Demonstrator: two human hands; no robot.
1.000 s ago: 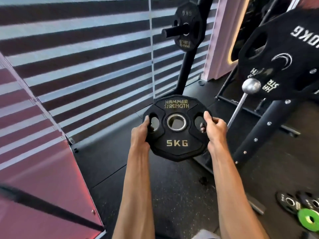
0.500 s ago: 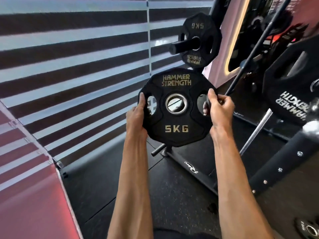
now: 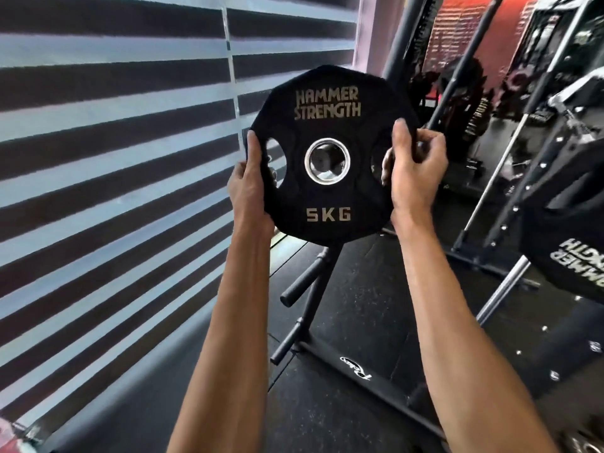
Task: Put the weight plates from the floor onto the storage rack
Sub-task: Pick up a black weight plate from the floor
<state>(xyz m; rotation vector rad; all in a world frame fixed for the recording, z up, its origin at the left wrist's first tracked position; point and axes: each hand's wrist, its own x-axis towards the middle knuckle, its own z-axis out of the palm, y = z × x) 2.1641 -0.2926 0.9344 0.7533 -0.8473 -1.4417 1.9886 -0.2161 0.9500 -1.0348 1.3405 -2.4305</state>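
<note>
A black 5 kg weight plate [image 3: 328, 217], marked Hammer Strength, is held upright in front of me at chest height. My left hand [image 3: 250, 188] grips its left edge through the left hand hole. My right hand [image 3: 413, 171] grips its right edge through the right hole. The storage rack's black post [image 3: 403, 37] rises behind the plate, which hides the upper peg. Two bare pegs [image 3: 299, 284] stick out lower down, below the plate. The rack's base bar [image 3: 356, 371] lies on the floor.
A striped window blind [image 3: 114, 158] runs close along the left. A larger black plate [image 3: 575, 256] hangs on a machine at the right, with a steel bar [image 3: 500, 291] beneath it. More gym frames stand behind. Black rubber floor [image 3: 327, 413] lies below.
Both hands have lifted the plate up and forward toward the rack post. It now covers the 5 kg plate and peg seen on the rack before.
</note>
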